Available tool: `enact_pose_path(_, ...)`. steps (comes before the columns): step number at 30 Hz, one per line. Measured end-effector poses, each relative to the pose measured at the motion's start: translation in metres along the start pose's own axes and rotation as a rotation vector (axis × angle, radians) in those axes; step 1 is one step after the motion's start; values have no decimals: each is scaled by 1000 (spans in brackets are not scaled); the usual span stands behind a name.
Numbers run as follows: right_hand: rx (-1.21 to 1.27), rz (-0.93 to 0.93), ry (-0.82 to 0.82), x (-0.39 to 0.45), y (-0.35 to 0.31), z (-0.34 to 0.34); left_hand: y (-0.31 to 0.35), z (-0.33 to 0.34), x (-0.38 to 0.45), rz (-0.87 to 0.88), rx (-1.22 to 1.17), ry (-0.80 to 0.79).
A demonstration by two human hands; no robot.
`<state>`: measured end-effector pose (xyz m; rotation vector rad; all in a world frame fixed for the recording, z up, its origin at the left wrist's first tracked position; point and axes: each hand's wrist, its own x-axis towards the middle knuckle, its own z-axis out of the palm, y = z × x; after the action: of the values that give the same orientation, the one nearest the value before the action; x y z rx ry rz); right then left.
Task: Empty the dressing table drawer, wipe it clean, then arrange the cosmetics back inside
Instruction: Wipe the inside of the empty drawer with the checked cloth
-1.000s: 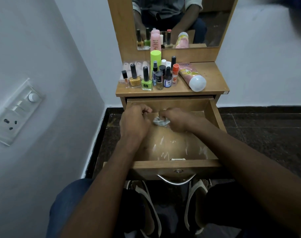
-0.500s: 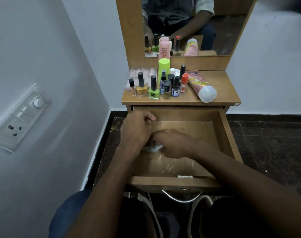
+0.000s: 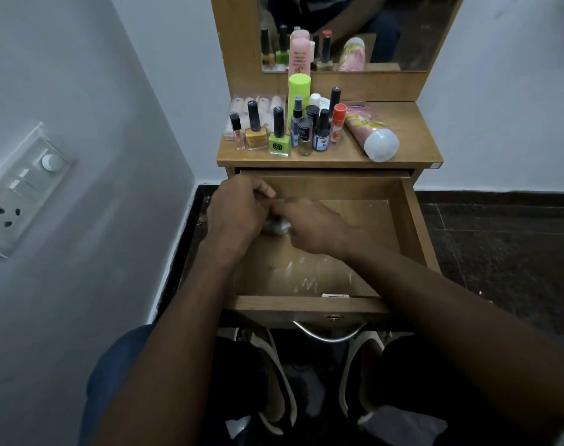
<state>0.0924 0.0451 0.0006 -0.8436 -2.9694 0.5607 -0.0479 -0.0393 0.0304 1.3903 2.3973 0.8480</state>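
Drawer [image 3: 412, 220]: pulled open under the table [image 3: 412, 123].
Wipe [image 3: 275, 227]: crumpled, white, on drawer floor between both hands.
Left hand [image 3: 235, 210]: fingers curled beside it; grip unclear.
Right hand [image 3: 309, 225]: fingers curled onto wipe.
Cosmetics [image 3: 301, 123]: on tabletop.

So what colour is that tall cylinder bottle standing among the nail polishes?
Bright lime green; the tall cylinder bottle shows clearly in the head view.

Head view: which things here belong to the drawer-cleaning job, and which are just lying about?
Part of the job:
- drawer, pulled open
- wipe, between both hands
- cosmetics: nail polish bottles, lime green bottle, pink tube lying on the tabletop

Just lying about:
- mirror
- wall switchboard
- sandals under the drawer
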Motion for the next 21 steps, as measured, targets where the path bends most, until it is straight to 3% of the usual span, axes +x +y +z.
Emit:
enact_pose_path(3, -21, -5, 58, 0, -9, 9, -4, -7, 1, -17, 29, -70)
enact_pose_path(7, 13, -146, -152, -4, -17, 7, -16, -13, 4, -48, 14, 48)
enact_pose_path(12, -16, -57, -4, 1, -7, 5, -24, -21, -2, -179, -63, -11)
enact_pose_path(18, 166, -292, -332, -14, -23, 6, -24, -19, -6, -190, -117, -22)
enact_pose_path(21, 138, -267, -220, -12, -18, 5, -21, -8, -11, -142, -108, 24)
